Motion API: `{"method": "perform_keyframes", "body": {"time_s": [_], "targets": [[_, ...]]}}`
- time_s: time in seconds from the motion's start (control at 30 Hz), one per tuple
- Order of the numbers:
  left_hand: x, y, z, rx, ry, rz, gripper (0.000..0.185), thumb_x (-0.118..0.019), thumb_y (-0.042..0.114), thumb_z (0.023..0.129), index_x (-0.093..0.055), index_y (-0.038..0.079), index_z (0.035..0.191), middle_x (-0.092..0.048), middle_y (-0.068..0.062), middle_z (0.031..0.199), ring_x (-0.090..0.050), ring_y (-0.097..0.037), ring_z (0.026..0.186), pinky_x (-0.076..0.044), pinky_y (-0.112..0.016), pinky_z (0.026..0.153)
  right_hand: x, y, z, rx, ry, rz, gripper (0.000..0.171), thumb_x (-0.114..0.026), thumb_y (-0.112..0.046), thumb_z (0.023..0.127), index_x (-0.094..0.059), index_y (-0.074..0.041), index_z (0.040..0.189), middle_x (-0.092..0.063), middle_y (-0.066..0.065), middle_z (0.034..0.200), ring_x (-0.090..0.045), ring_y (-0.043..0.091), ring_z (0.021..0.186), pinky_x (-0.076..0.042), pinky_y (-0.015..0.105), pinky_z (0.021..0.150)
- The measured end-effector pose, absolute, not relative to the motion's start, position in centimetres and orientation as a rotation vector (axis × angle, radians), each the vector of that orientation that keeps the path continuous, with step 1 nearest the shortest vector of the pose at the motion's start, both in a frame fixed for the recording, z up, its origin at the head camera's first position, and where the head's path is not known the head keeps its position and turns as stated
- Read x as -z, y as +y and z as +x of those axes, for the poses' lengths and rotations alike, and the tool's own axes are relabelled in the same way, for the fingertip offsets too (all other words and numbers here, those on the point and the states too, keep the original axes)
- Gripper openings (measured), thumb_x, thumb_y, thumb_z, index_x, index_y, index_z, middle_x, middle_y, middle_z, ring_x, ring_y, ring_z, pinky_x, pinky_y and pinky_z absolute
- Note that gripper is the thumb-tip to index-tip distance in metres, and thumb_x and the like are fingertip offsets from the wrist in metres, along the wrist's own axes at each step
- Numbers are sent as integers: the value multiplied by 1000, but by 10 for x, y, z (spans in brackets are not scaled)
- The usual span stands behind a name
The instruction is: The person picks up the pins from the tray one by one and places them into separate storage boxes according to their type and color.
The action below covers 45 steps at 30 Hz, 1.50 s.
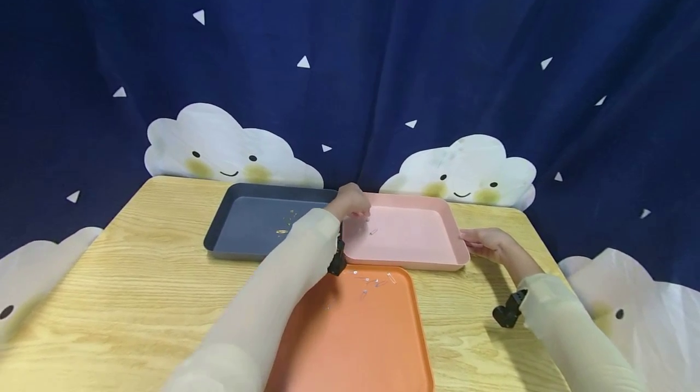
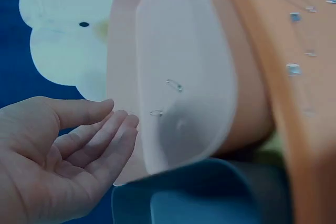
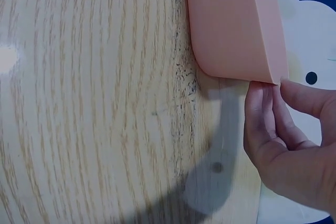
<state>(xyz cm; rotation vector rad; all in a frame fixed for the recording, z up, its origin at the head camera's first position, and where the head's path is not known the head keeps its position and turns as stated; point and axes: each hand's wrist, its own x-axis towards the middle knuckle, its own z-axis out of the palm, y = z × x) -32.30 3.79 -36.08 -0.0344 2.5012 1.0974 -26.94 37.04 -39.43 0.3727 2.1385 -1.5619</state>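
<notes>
The orange tray point(image 1: 355, 343) ran off the bottom edge of the head view, its near end unseen. The left sleeve point(image 1: 273, 295) covered the grey tray's point(image 1: 240, 228) near right corner. Small pins point(image 1: 374, 282) on the orange tray were too tiny to count. The right hand point(image 3: 294, 150) was cut off at the right wrist view's edge.

Both arms wear sheer pale cream sleeves point(image 1: 284, 282), each with a black wrist-mounted camera point(image 1: 508, 313).

Right hand point(image 3: 294, 150) touches pink tray point(image 3: 233, 24) — wooden table point(image 3: 89, 103).
</notes>
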Motion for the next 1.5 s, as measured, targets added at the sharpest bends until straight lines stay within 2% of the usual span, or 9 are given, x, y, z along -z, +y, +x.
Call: {"method": "perform_keyframes", "body": {"time_s": [0.13, 0.27, 0.37, 0.47, 0.57, 0.67, 0.87, 1.33, 1.5], "targets": [[367, 29, -306, -1208, 2477, 110, 20, -70, 3, 81, -72, 0, 100, -70, -9, 83, -68, -28, 88, -59, -38, 89, 397, 374, -269, 1546, 2136, 348, 49, -54, -11, 97, -40, 15, 136, -64, -12, 80, -59, 0, 77, -55, 14, 71], [365, 14, -286, -1246, 2483, 325, 19, -71, 4, 80, -72, -1, 99, -75, -14, 90, -71, -32, 91, -61, -37, 84, 398, 374, -268, 1520, 2146, 329, 44, -54, -12, 97, -46, 13, 133, -65, -13, 80, -60, -1, 77, -54, 14, 72], [359, 0, -272, -1214, 2523, 468, 16, -71, 5, 80, -72, 0, 95, -75, -12, 86, -71, -27, 81, -61, -27, 71, 397, 373, -268, 1515, 2162, 316, 43, -54, -12, 96, -49, 13, 130, -65, -14, 80, -60, -1, 77, -54, 14, 72], [353, -16, -256, -1161, 2543, 596, 13, -71, 5, 79, -73, 1, 92, -74, -9, 81, -65, -15, 70, -52, -16, 59, 396, 371, -268, 1523, 2168, 330, 31, -56, -12, 96, -58, 6, 121, -65, -14, 78, -60, -1, 75, -54, 14, 70], [353, -29, -240, -1097, 2540, 741, 12, -71, 4, 79, -73, 2, 90, -74, -8, 79, -61, -6, 67, -48, -14, 59, 395, 371, -267, 1545, 2155, 347, 15, -56, -12, 95, -66, -4, 104, -66, -14, 76, -61, -2, 74, -55, 14, 69], [358, -38, -226, -1028, 2537, 873, 11, -73, 3, 79, -73, 1, 89, -75, -7, 80, -63, -4, 69, -50, -12, 64, 394, 371, -267, 1562, 2144, 352, 12, -56, -10, 96, -67, -8, 97, -66, -13, 75, -61, -2, 73, -55, 14, 70], [376, -53, -198, -816, 2574, 1080, 9, -73, -2, 76, -72, 2, 83, -74, -6, 78, -65, -7, 70, -51, -11, 64, 396, 369, -266, 1547, 2172, 388, 16, -57, -11, 95, -65, -2, 106, -65, -13, 75, -60, 0, 73, -55, 14, 69], [401, -66, -182, -423, 2748, 1343, 17, -74, -5, 66, -69, 8, 75, -67, 0, 72, -56, -6, 68, -46, -13, 60, 396, 370, -267, 1612, 2107, 351, 13, -55, -7, 95, -67, -5, 99, -67, -10, 75, -64, 1, 72, -57, 15, 69], [406, -67, -186, -455, 2748, 1312, 19, -74, -5, 66, -64, 10, 67, -61, 3, 62, -47, -3, 60, -39, -11, 54, 395, 368, -267, 1566, 2146, 380, 31, -56, -10, 95, -59, 7, 121, -66, -11, 76, -62, 1, 73, -57, 15, 70]]}}
